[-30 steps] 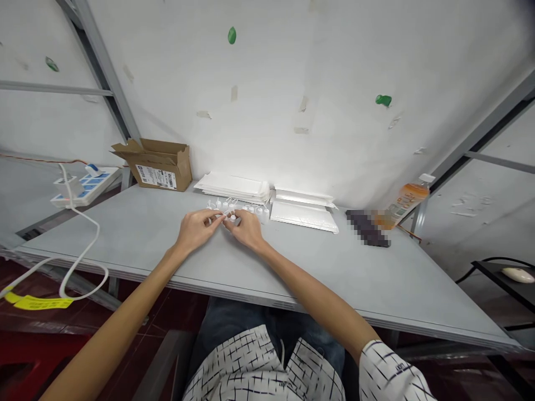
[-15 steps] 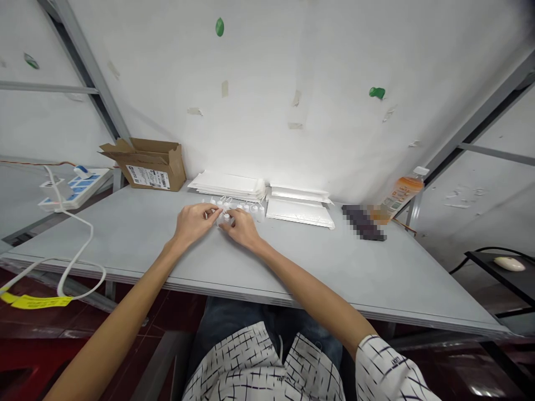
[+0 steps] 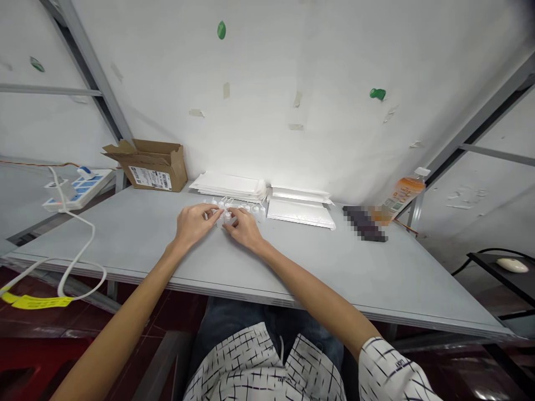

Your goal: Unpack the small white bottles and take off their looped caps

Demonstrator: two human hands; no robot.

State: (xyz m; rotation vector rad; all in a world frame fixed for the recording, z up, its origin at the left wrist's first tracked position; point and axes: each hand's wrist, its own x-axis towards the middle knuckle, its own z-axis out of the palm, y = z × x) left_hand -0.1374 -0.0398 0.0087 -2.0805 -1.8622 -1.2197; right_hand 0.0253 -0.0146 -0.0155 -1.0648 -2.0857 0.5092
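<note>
Several small translucent plastic bottles [image 3: 256,209] with white caps stand in a loose group at the back middle of the table. Among them, one small bottle [image 3: 228,216] sits between my two hands. My right hand [image 3: 243,227] curls its thumb and fingers around the right side of that bottle. Close by on the left, my left hand [image 3: 195,221] is closed in a pinch, its fingertips right beside the same bottle. Whatever lies in this pinch is too small to make out. My fingers partly cover the nearest bottles.
White padded envelopes lie in a left stack [image 3: 228,185] and a right stack [image 3: 301,211] against the wall. An open cardboard box [image 3: 156,167] stands at back left, near a power strip [image 3: 81,189]. At right are an orange drink bottle [image 3: 403,195] and a blurred dark object [image 3: 363,224].
Both hands stay at the small bottles, with only slight finger movement. The whole view has shifted a little.
</note>
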